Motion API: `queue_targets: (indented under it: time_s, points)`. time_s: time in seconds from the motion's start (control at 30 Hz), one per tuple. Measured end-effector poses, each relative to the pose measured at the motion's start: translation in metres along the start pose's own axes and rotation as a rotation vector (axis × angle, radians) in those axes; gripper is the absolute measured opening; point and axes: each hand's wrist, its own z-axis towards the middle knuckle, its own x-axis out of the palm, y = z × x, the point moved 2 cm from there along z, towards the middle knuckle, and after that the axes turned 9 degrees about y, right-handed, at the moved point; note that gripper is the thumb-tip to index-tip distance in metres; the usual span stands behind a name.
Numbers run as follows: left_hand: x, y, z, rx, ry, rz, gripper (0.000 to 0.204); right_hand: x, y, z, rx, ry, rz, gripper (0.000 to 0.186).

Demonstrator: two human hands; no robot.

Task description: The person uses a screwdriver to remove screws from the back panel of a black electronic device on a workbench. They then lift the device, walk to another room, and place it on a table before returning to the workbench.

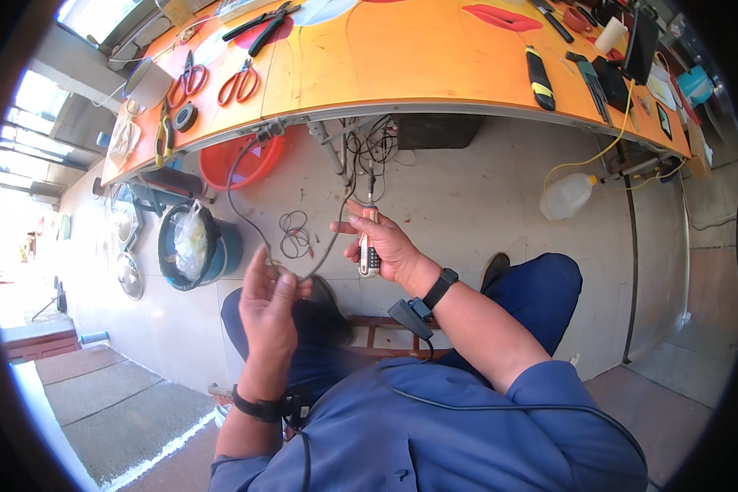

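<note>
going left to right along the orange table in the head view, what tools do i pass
Red-handled scissors → orange-handled scissors → black pliers → yellow and black utility knife → black comb, all on the orange table.

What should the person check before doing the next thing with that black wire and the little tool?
1. Right hand has a firm hold on the white tool: ok, fingers wrap around it.
2. Left hand has the black wire pinched at the fingertips: ok.
3. Wire runs free up to the underside of the orange table: cannot tell, it joins a tangle of cables there.
4. Tool tip touching the wire: cannot tell, too small.
5. Wire is unpowered: cannot tell.
6. Floor below is free of loose bits: not ok, a wire coil lies there.
</note>
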Motion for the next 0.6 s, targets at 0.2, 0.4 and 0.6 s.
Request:
queue_targets:
  time_s: [0.2, 0.4, 0.6]
  points:
    - [0.016, 0.056, -0.016, -0.366, 0.205, -0.053, 0.059, -0.041, -0.001, -0.040, 0.021, -0.222, -0.061, 0.072]
    - [0.052, 0.108, 0.021, -0.675, 0.323, -0.082, 0.055, -0.066, 0.037, -0.061, -0.032, -0.205, -0.322, 0.062]
    - [0.101, 0.133, 0.093, -0.741, 0.308, -0.151, 0.040, -0.075, 0.072, -0.070, 0.056, -0.218, -0.625, 0.056]
